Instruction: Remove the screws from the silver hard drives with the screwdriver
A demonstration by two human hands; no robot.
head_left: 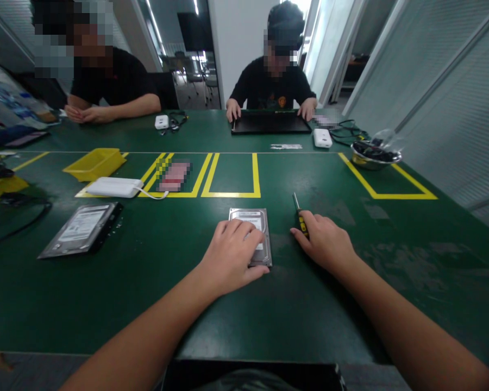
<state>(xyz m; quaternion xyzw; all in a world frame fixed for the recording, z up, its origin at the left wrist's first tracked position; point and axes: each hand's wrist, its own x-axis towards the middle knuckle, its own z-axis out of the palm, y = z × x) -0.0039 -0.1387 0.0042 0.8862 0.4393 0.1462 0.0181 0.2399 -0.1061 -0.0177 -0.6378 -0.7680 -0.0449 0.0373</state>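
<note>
My left hand (232, 252) lies over a silver hard drive (264, 255) with a white label, flat on the green table. Its bent fingers cross the drive's top, and the thumb is at the near right corner. To the right, my right hand (328, 239) is closed round the yellow-and-black handle of a screwdriver (296, 203). The metal shaft points away from me, low over the table and apart from the drive. A second hard drive (81, 228) rests at the left, its dark side edge showing, with small bits scattered beside it.
Beyond my hands are yellow tape outlines (232, 194), a white power bank (116, 187) cabled to a blurred pinkish thing, and a yellow bin (95, 164). A metal bowl (377, 157) stands far right. Two people sit opposite; one holds a black panel (271, 123).
</note>
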